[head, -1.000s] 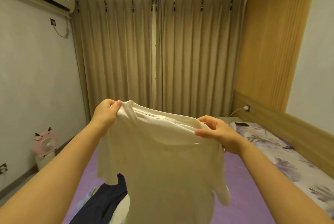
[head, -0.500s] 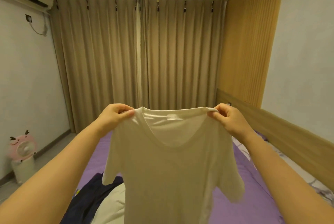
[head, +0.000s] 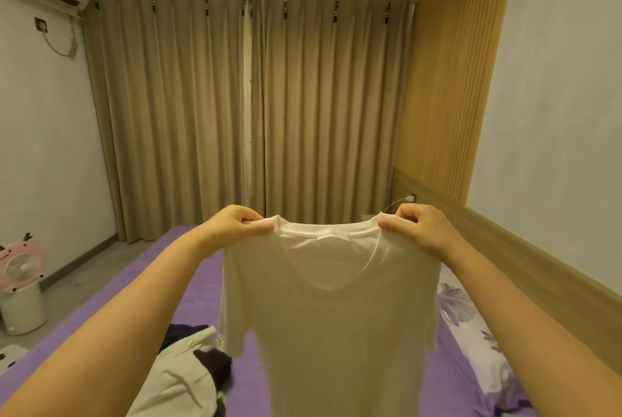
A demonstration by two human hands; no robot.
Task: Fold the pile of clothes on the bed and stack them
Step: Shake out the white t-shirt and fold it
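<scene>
A thin white T-shirt [head: 331, 322] hangs in the air in front of me, spread flat with its collar at the top. My left hand [head: 235, 226] pinches its left shoulder beside the collar. My right hand [head: 415, 228] pinches the right shoulder. The shirt's hem runs out of the frame at the bottom. Below it on the purple bed [head: 175, 285] lies a pile of clothes [head: 188, 369], white and dark pieces mixed, partly hidden by my left arm and the shirt.
A floral pillow [head: 471, 332] lies along the bed's right side against a wooden headboard [head: 525, 255]. A pink fan on a white stand [head: 20, 285] is on the floor at the left. Beige curtains [head: 249, 114] close the far wall.
My hands have drawn the shirt's shoulders apart and level, so it hangs flat instead of bunched. The view has tilted down, showing more of the bed and clothes pile.
</scene>
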